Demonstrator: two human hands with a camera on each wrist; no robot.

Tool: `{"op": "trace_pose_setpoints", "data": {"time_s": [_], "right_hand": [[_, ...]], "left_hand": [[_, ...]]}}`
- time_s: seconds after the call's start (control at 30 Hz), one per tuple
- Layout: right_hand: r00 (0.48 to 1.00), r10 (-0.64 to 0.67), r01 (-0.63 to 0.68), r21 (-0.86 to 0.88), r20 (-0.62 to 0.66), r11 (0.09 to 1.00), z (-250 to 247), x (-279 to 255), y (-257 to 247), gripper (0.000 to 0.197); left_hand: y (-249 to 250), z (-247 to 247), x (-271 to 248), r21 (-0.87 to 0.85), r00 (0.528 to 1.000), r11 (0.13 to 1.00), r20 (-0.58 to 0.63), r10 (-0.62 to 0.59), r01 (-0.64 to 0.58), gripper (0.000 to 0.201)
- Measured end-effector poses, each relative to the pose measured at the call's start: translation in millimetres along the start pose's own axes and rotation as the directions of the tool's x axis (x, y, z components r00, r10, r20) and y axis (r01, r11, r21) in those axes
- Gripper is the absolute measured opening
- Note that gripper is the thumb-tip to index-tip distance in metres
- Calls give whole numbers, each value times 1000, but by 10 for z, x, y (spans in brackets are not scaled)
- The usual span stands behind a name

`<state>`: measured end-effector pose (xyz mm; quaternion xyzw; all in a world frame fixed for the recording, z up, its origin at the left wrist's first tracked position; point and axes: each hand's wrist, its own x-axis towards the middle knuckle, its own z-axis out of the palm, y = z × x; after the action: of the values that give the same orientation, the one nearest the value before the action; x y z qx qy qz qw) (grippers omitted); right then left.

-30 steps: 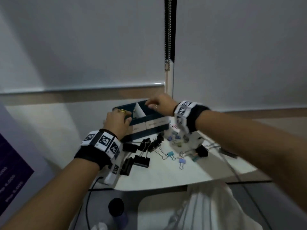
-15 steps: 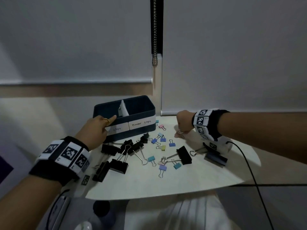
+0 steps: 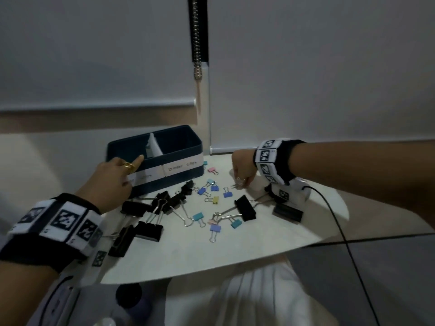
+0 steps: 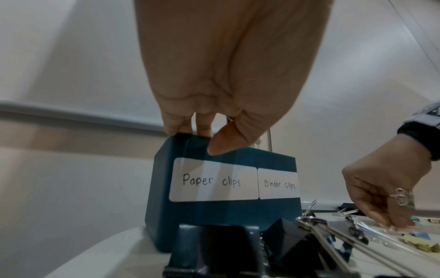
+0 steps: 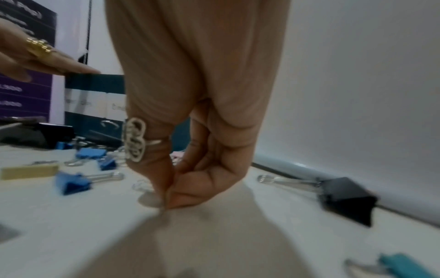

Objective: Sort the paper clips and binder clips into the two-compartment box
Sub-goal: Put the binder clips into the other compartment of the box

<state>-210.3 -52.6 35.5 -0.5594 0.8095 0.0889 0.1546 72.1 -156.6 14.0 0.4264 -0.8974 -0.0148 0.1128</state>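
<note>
A dark teal two-compartment box (image 3: 183, 180) labelled "Paper clips" and "Binder clips" (image 4: 221, 212) stands at the back of the white table (image 3: 211, 255). My left hand (image 3: 127, 175) grips the box's front left rim, fingers over the edge and thumb (image 4: 219, 144) on the front wall. Right of the box, my right hand (image 3: 237, 184) is down at the tabletop, thumb and forefinger (image 5: 166, 201) pinching a small silver paper clip (image 5: 142, 185). Black binder clips (image 3: 244, 208) and small coloured ones (image 3: 214, 188) lie scattered in front of the box.
A black cable (image 3: 339, 229) runs from my right wrist over the table's right edge. A black binder clip (image 5: 345, 199) lies right of my right hand, blue ones (image 5: 71, 183) to its left. Window blinds with a bead chain (image 3: 196, 43) stand behind the box.
My right hand left the top of the box and dropped to the table on the right, fingers closing at a paper clip. My left hand stays on the box's rim.
</note>
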Motion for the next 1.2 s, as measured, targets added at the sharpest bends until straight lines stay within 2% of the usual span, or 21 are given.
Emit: {"op": "trace_pose_setpoints", "data": {"time_s": [0.1, 0.27, 0.37, 0.53, 0.67, 0.73, 0.8, 0.87, 0.93, 1.0, 1.1, 1.2], "right_hand": [[999, -32, 32, -16, 11, 999, -83, -29, 36, 36], [999, -11, 16, 118, -43, 993, -501, -95, 117, 20], [991, -37, 55, 144, -126, 988, -761, -196, 44, 19], [958, -129, 195, 255, -255, 947, -955, -231, -423, 18], [881, -252, 384, 294, -401, 875, -834, -48, -985, 14], [851, -266, 457, 391, -452, 799, -749, 45, -1212, 12], [847, -272, 484, 454, -456, 748, -660, 137, -1378, 10], [859, -315, 477, 408, -404, 778, -590, 216, -1460, 11], [860, -362, 473, 295, -359, 830, -558, 224, -1450, 19], [850, -398, 492, 249, -346, 834, -577, 141, -1333, 24], [862, -395, 476, 243, -318, 845, -649, -95, -968, 27], [885, -353, 411, 154, -302, 899, -625, -283, -418, 26]], "left_hand": [[-27, 27, -19, -26, 1000, 1000, -13, 18, -18, 67], [-79, 37, -34, -62, 999, 998, -5, 32, -32, 70], [-101, 41, -36, -92, 999, 994, 6, 54, -53, 72], [-37, -2, -140, -126, 998, 990, -1, 56, -55, 73], [-9, -76, -180, -167, 999, 985, 31, 38, -33, 70], [13, -119, -176, -210, 999, 977, 24, 33, -27, 68], [39, -144, -191, -263, 1000, 965, 12, 19, -15, 65], [59, -138, -227, -323, 1000, 947, -4, -2, 0, 63], [96, -130, -300, -353, 999, 935, -22, -40, 30, 63], [191, -135, -396, -290, 996, 957, -71, -50, 27, 65], [485, -160, -534, -224, 984, 972, -173, 35, -74, 60], [918, -122, -613, -213, 972, 962, -197, 130, -172, 48]]}}
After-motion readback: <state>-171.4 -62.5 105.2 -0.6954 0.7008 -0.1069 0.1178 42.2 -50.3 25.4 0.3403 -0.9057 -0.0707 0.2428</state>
